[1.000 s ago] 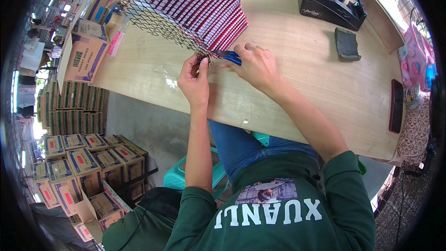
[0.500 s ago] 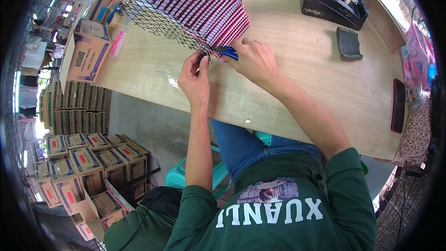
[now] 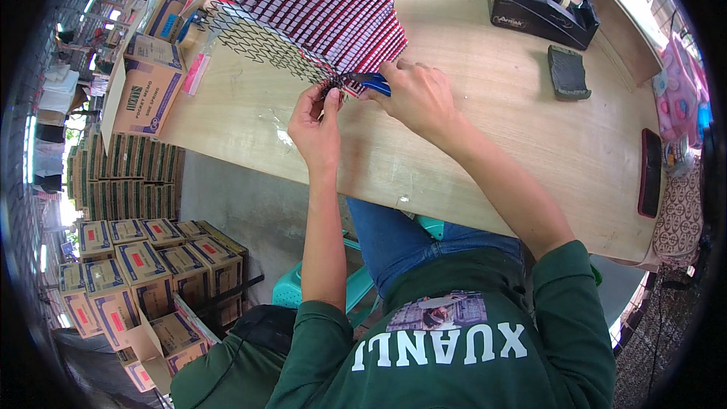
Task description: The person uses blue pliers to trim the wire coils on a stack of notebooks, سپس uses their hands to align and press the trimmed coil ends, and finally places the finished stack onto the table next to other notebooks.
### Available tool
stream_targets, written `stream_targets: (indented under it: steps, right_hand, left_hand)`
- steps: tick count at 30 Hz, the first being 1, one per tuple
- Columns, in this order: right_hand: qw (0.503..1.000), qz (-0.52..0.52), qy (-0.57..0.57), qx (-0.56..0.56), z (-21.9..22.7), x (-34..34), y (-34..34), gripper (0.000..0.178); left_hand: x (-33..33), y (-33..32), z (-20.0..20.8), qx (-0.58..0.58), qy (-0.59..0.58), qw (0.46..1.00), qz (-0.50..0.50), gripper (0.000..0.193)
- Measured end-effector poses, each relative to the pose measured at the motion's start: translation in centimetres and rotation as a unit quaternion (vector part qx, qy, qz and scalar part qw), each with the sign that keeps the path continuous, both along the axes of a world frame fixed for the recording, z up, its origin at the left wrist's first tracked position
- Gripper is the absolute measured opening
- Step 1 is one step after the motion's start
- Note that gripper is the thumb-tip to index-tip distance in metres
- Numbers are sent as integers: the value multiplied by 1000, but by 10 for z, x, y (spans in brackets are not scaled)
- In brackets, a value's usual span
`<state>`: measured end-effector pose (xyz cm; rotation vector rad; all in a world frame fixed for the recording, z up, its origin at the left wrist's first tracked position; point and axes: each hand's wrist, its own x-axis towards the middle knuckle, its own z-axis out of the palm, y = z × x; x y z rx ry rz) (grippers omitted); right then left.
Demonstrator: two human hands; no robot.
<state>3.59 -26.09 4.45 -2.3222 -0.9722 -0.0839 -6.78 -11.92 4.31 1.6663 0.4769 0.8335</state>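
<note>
A tall stack of spiral-bound notebooks (image 3: 318, 4) with red and white edges stands at the far middle of the table. Black wire spirals (image 3: 261, 45) jut out from its left side in rows. My right hand (image 3: 421, 100) is closed round blue-handled pliers (image 3: 375, 85), whose dark jaws reach the wire at the stack's near corner. Right beside those jaws, my left hand (image 3: 316, 127) pinches the end of a black wire spiral between thumb and fingers. The jaws' exact bite on the wire is too small to make out.
A black tape dispenser (image 3: 541, 11) and a dark grey block (image 3: 568, 73) sit on the right of the table. At its right edge lies a dark phone-like slab (image 3: 649, 173). Cardboard boxes (image 3: 148, 91) stand at the left, with more stacked below beside a green stool (image 3: 288, 285).
The pliers' jaws have shifted slightly left, toward my left fingertips and the wire. Both hands otherwise stay almost in place, and the stack has not visibly moved.
</note>
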Motion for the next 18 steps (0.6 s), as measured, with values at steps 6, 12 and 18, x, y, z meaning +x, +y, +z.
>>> stream_targets:
  steps: [6,12,18]
  right_hand:
    - [994,-42,-88,57,7,-8,-10,53]
    - [993,-37,-97,55,10,-7,-5,56]
    - [1000,-7,-7,21,13,-2,-2,53]
  left_hand:
    - [-3,-1,3,31,7,999,7,22]
    - [-1,-2,7,24,-4,1000,-2,20]
    - [0,-2,8,6,-6,1000,-2,21]
